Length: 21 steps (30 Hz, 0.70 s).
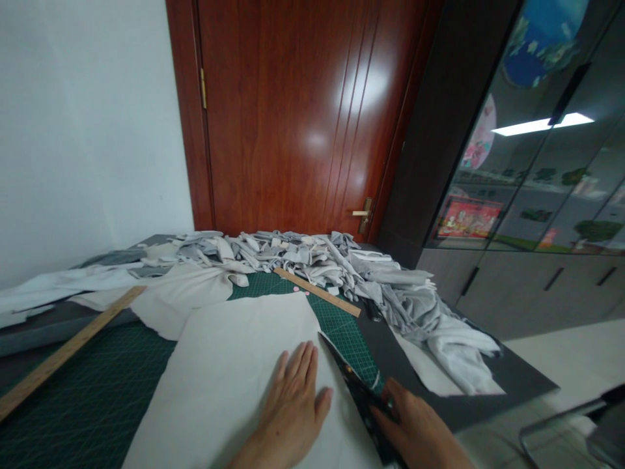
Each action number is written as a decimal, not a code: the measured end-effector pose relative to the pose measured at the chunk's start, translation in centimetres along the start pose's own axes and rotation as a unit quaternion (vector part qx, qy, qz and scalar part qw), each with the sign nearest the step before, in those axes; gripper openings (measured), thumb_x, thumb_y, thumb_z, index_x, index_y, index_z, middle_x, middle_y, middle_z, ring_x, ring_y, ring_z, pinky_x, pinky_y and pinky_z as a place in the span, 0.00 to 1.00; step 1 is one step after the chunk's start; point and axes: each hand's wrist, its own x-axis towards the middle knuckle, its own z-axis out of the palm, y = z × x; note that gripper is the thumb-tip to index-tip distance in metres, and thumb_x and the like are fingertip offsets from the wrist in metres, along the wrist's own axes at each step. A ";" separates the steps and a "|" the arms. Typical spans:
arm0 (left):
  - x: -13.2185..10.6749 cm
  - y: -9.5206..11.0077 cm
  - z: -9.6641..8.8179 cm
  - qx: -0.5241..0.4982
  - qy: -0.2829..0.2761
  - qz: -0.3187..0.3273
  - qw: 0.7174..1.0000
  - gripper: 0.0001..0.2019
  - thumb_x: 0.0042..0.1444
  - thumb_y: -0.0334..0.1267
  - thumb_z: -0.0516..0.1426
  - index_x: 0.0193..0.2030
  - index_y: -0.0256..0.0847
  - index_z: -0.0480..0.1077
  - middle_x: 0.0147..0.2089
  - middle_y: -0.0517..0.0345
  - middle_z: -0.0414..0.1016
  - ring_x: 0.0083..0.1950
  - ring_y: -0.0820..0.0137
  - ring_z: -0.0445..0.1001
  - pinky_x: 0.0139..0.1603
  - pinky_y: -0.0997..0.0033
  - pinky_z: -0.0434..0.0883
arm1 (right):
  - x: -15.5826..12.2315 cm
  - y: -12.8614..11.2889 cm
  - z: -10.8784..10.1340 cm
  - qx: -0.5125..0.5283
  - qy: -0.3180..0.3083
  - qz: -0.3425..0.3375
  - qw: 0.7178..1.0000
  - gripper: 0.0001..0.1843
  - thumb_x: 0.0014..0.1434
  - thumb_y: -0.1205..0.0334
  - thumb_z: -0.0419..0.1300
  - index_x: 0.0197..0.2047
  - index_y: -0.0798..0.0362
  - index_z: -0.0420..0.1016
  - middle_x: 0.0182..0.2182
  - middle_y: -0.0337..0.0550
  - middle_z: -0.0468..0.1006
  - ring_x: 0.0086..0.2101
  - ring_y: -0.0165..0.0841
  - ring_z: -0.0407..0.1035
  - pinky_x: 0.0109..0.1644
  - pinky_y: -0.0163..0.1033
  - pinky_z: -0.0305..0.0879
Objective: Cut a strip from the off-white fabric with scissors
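Note:
A large piece of white fabric (pixel 229 352) lies flat in front of me on a green cutting mat (pixel 112 378). My left hand (pixel 295 407) rests on it, palm down, fingers stretched forward and thumb apart. Beside it, my right hand (pixel 415 423) grips the handles of black scissors (pixel 359 387). Their blades point forward and left along the fabric's right edge, with the tip near a thin strip at that edge. Part of the handles is hidden by the fingers.
Heaped grey and white fabric scraps (pixel 312 257) line the table's back and right side. One wooden ruler (pixel 317 292) lies beyond the fabric, and another (pixel 73 348) lies at left. A wooden door (pixel 293 117) stands behind; a glass-fronted cabinet (pixel 517 189) is at right.

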 end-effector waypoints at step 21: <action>0.0 -0.1 0.3 0.000 0.012 0.003 1.000 0.33 0.68 0.54 0.38 0.69 0.31 0.53 0.71 0.45 0.50 0.72 0.56 0.50 0.69 0.44 0.54 | 1.3 -0.2 0.8 0.082 0.015 -0.030 0.996 0.11 0.60 0.58 0.54 0.38 0.52 0.75 0.31 0.45 0.82 0.35 0.39 0.77 0.37 0.35 0.66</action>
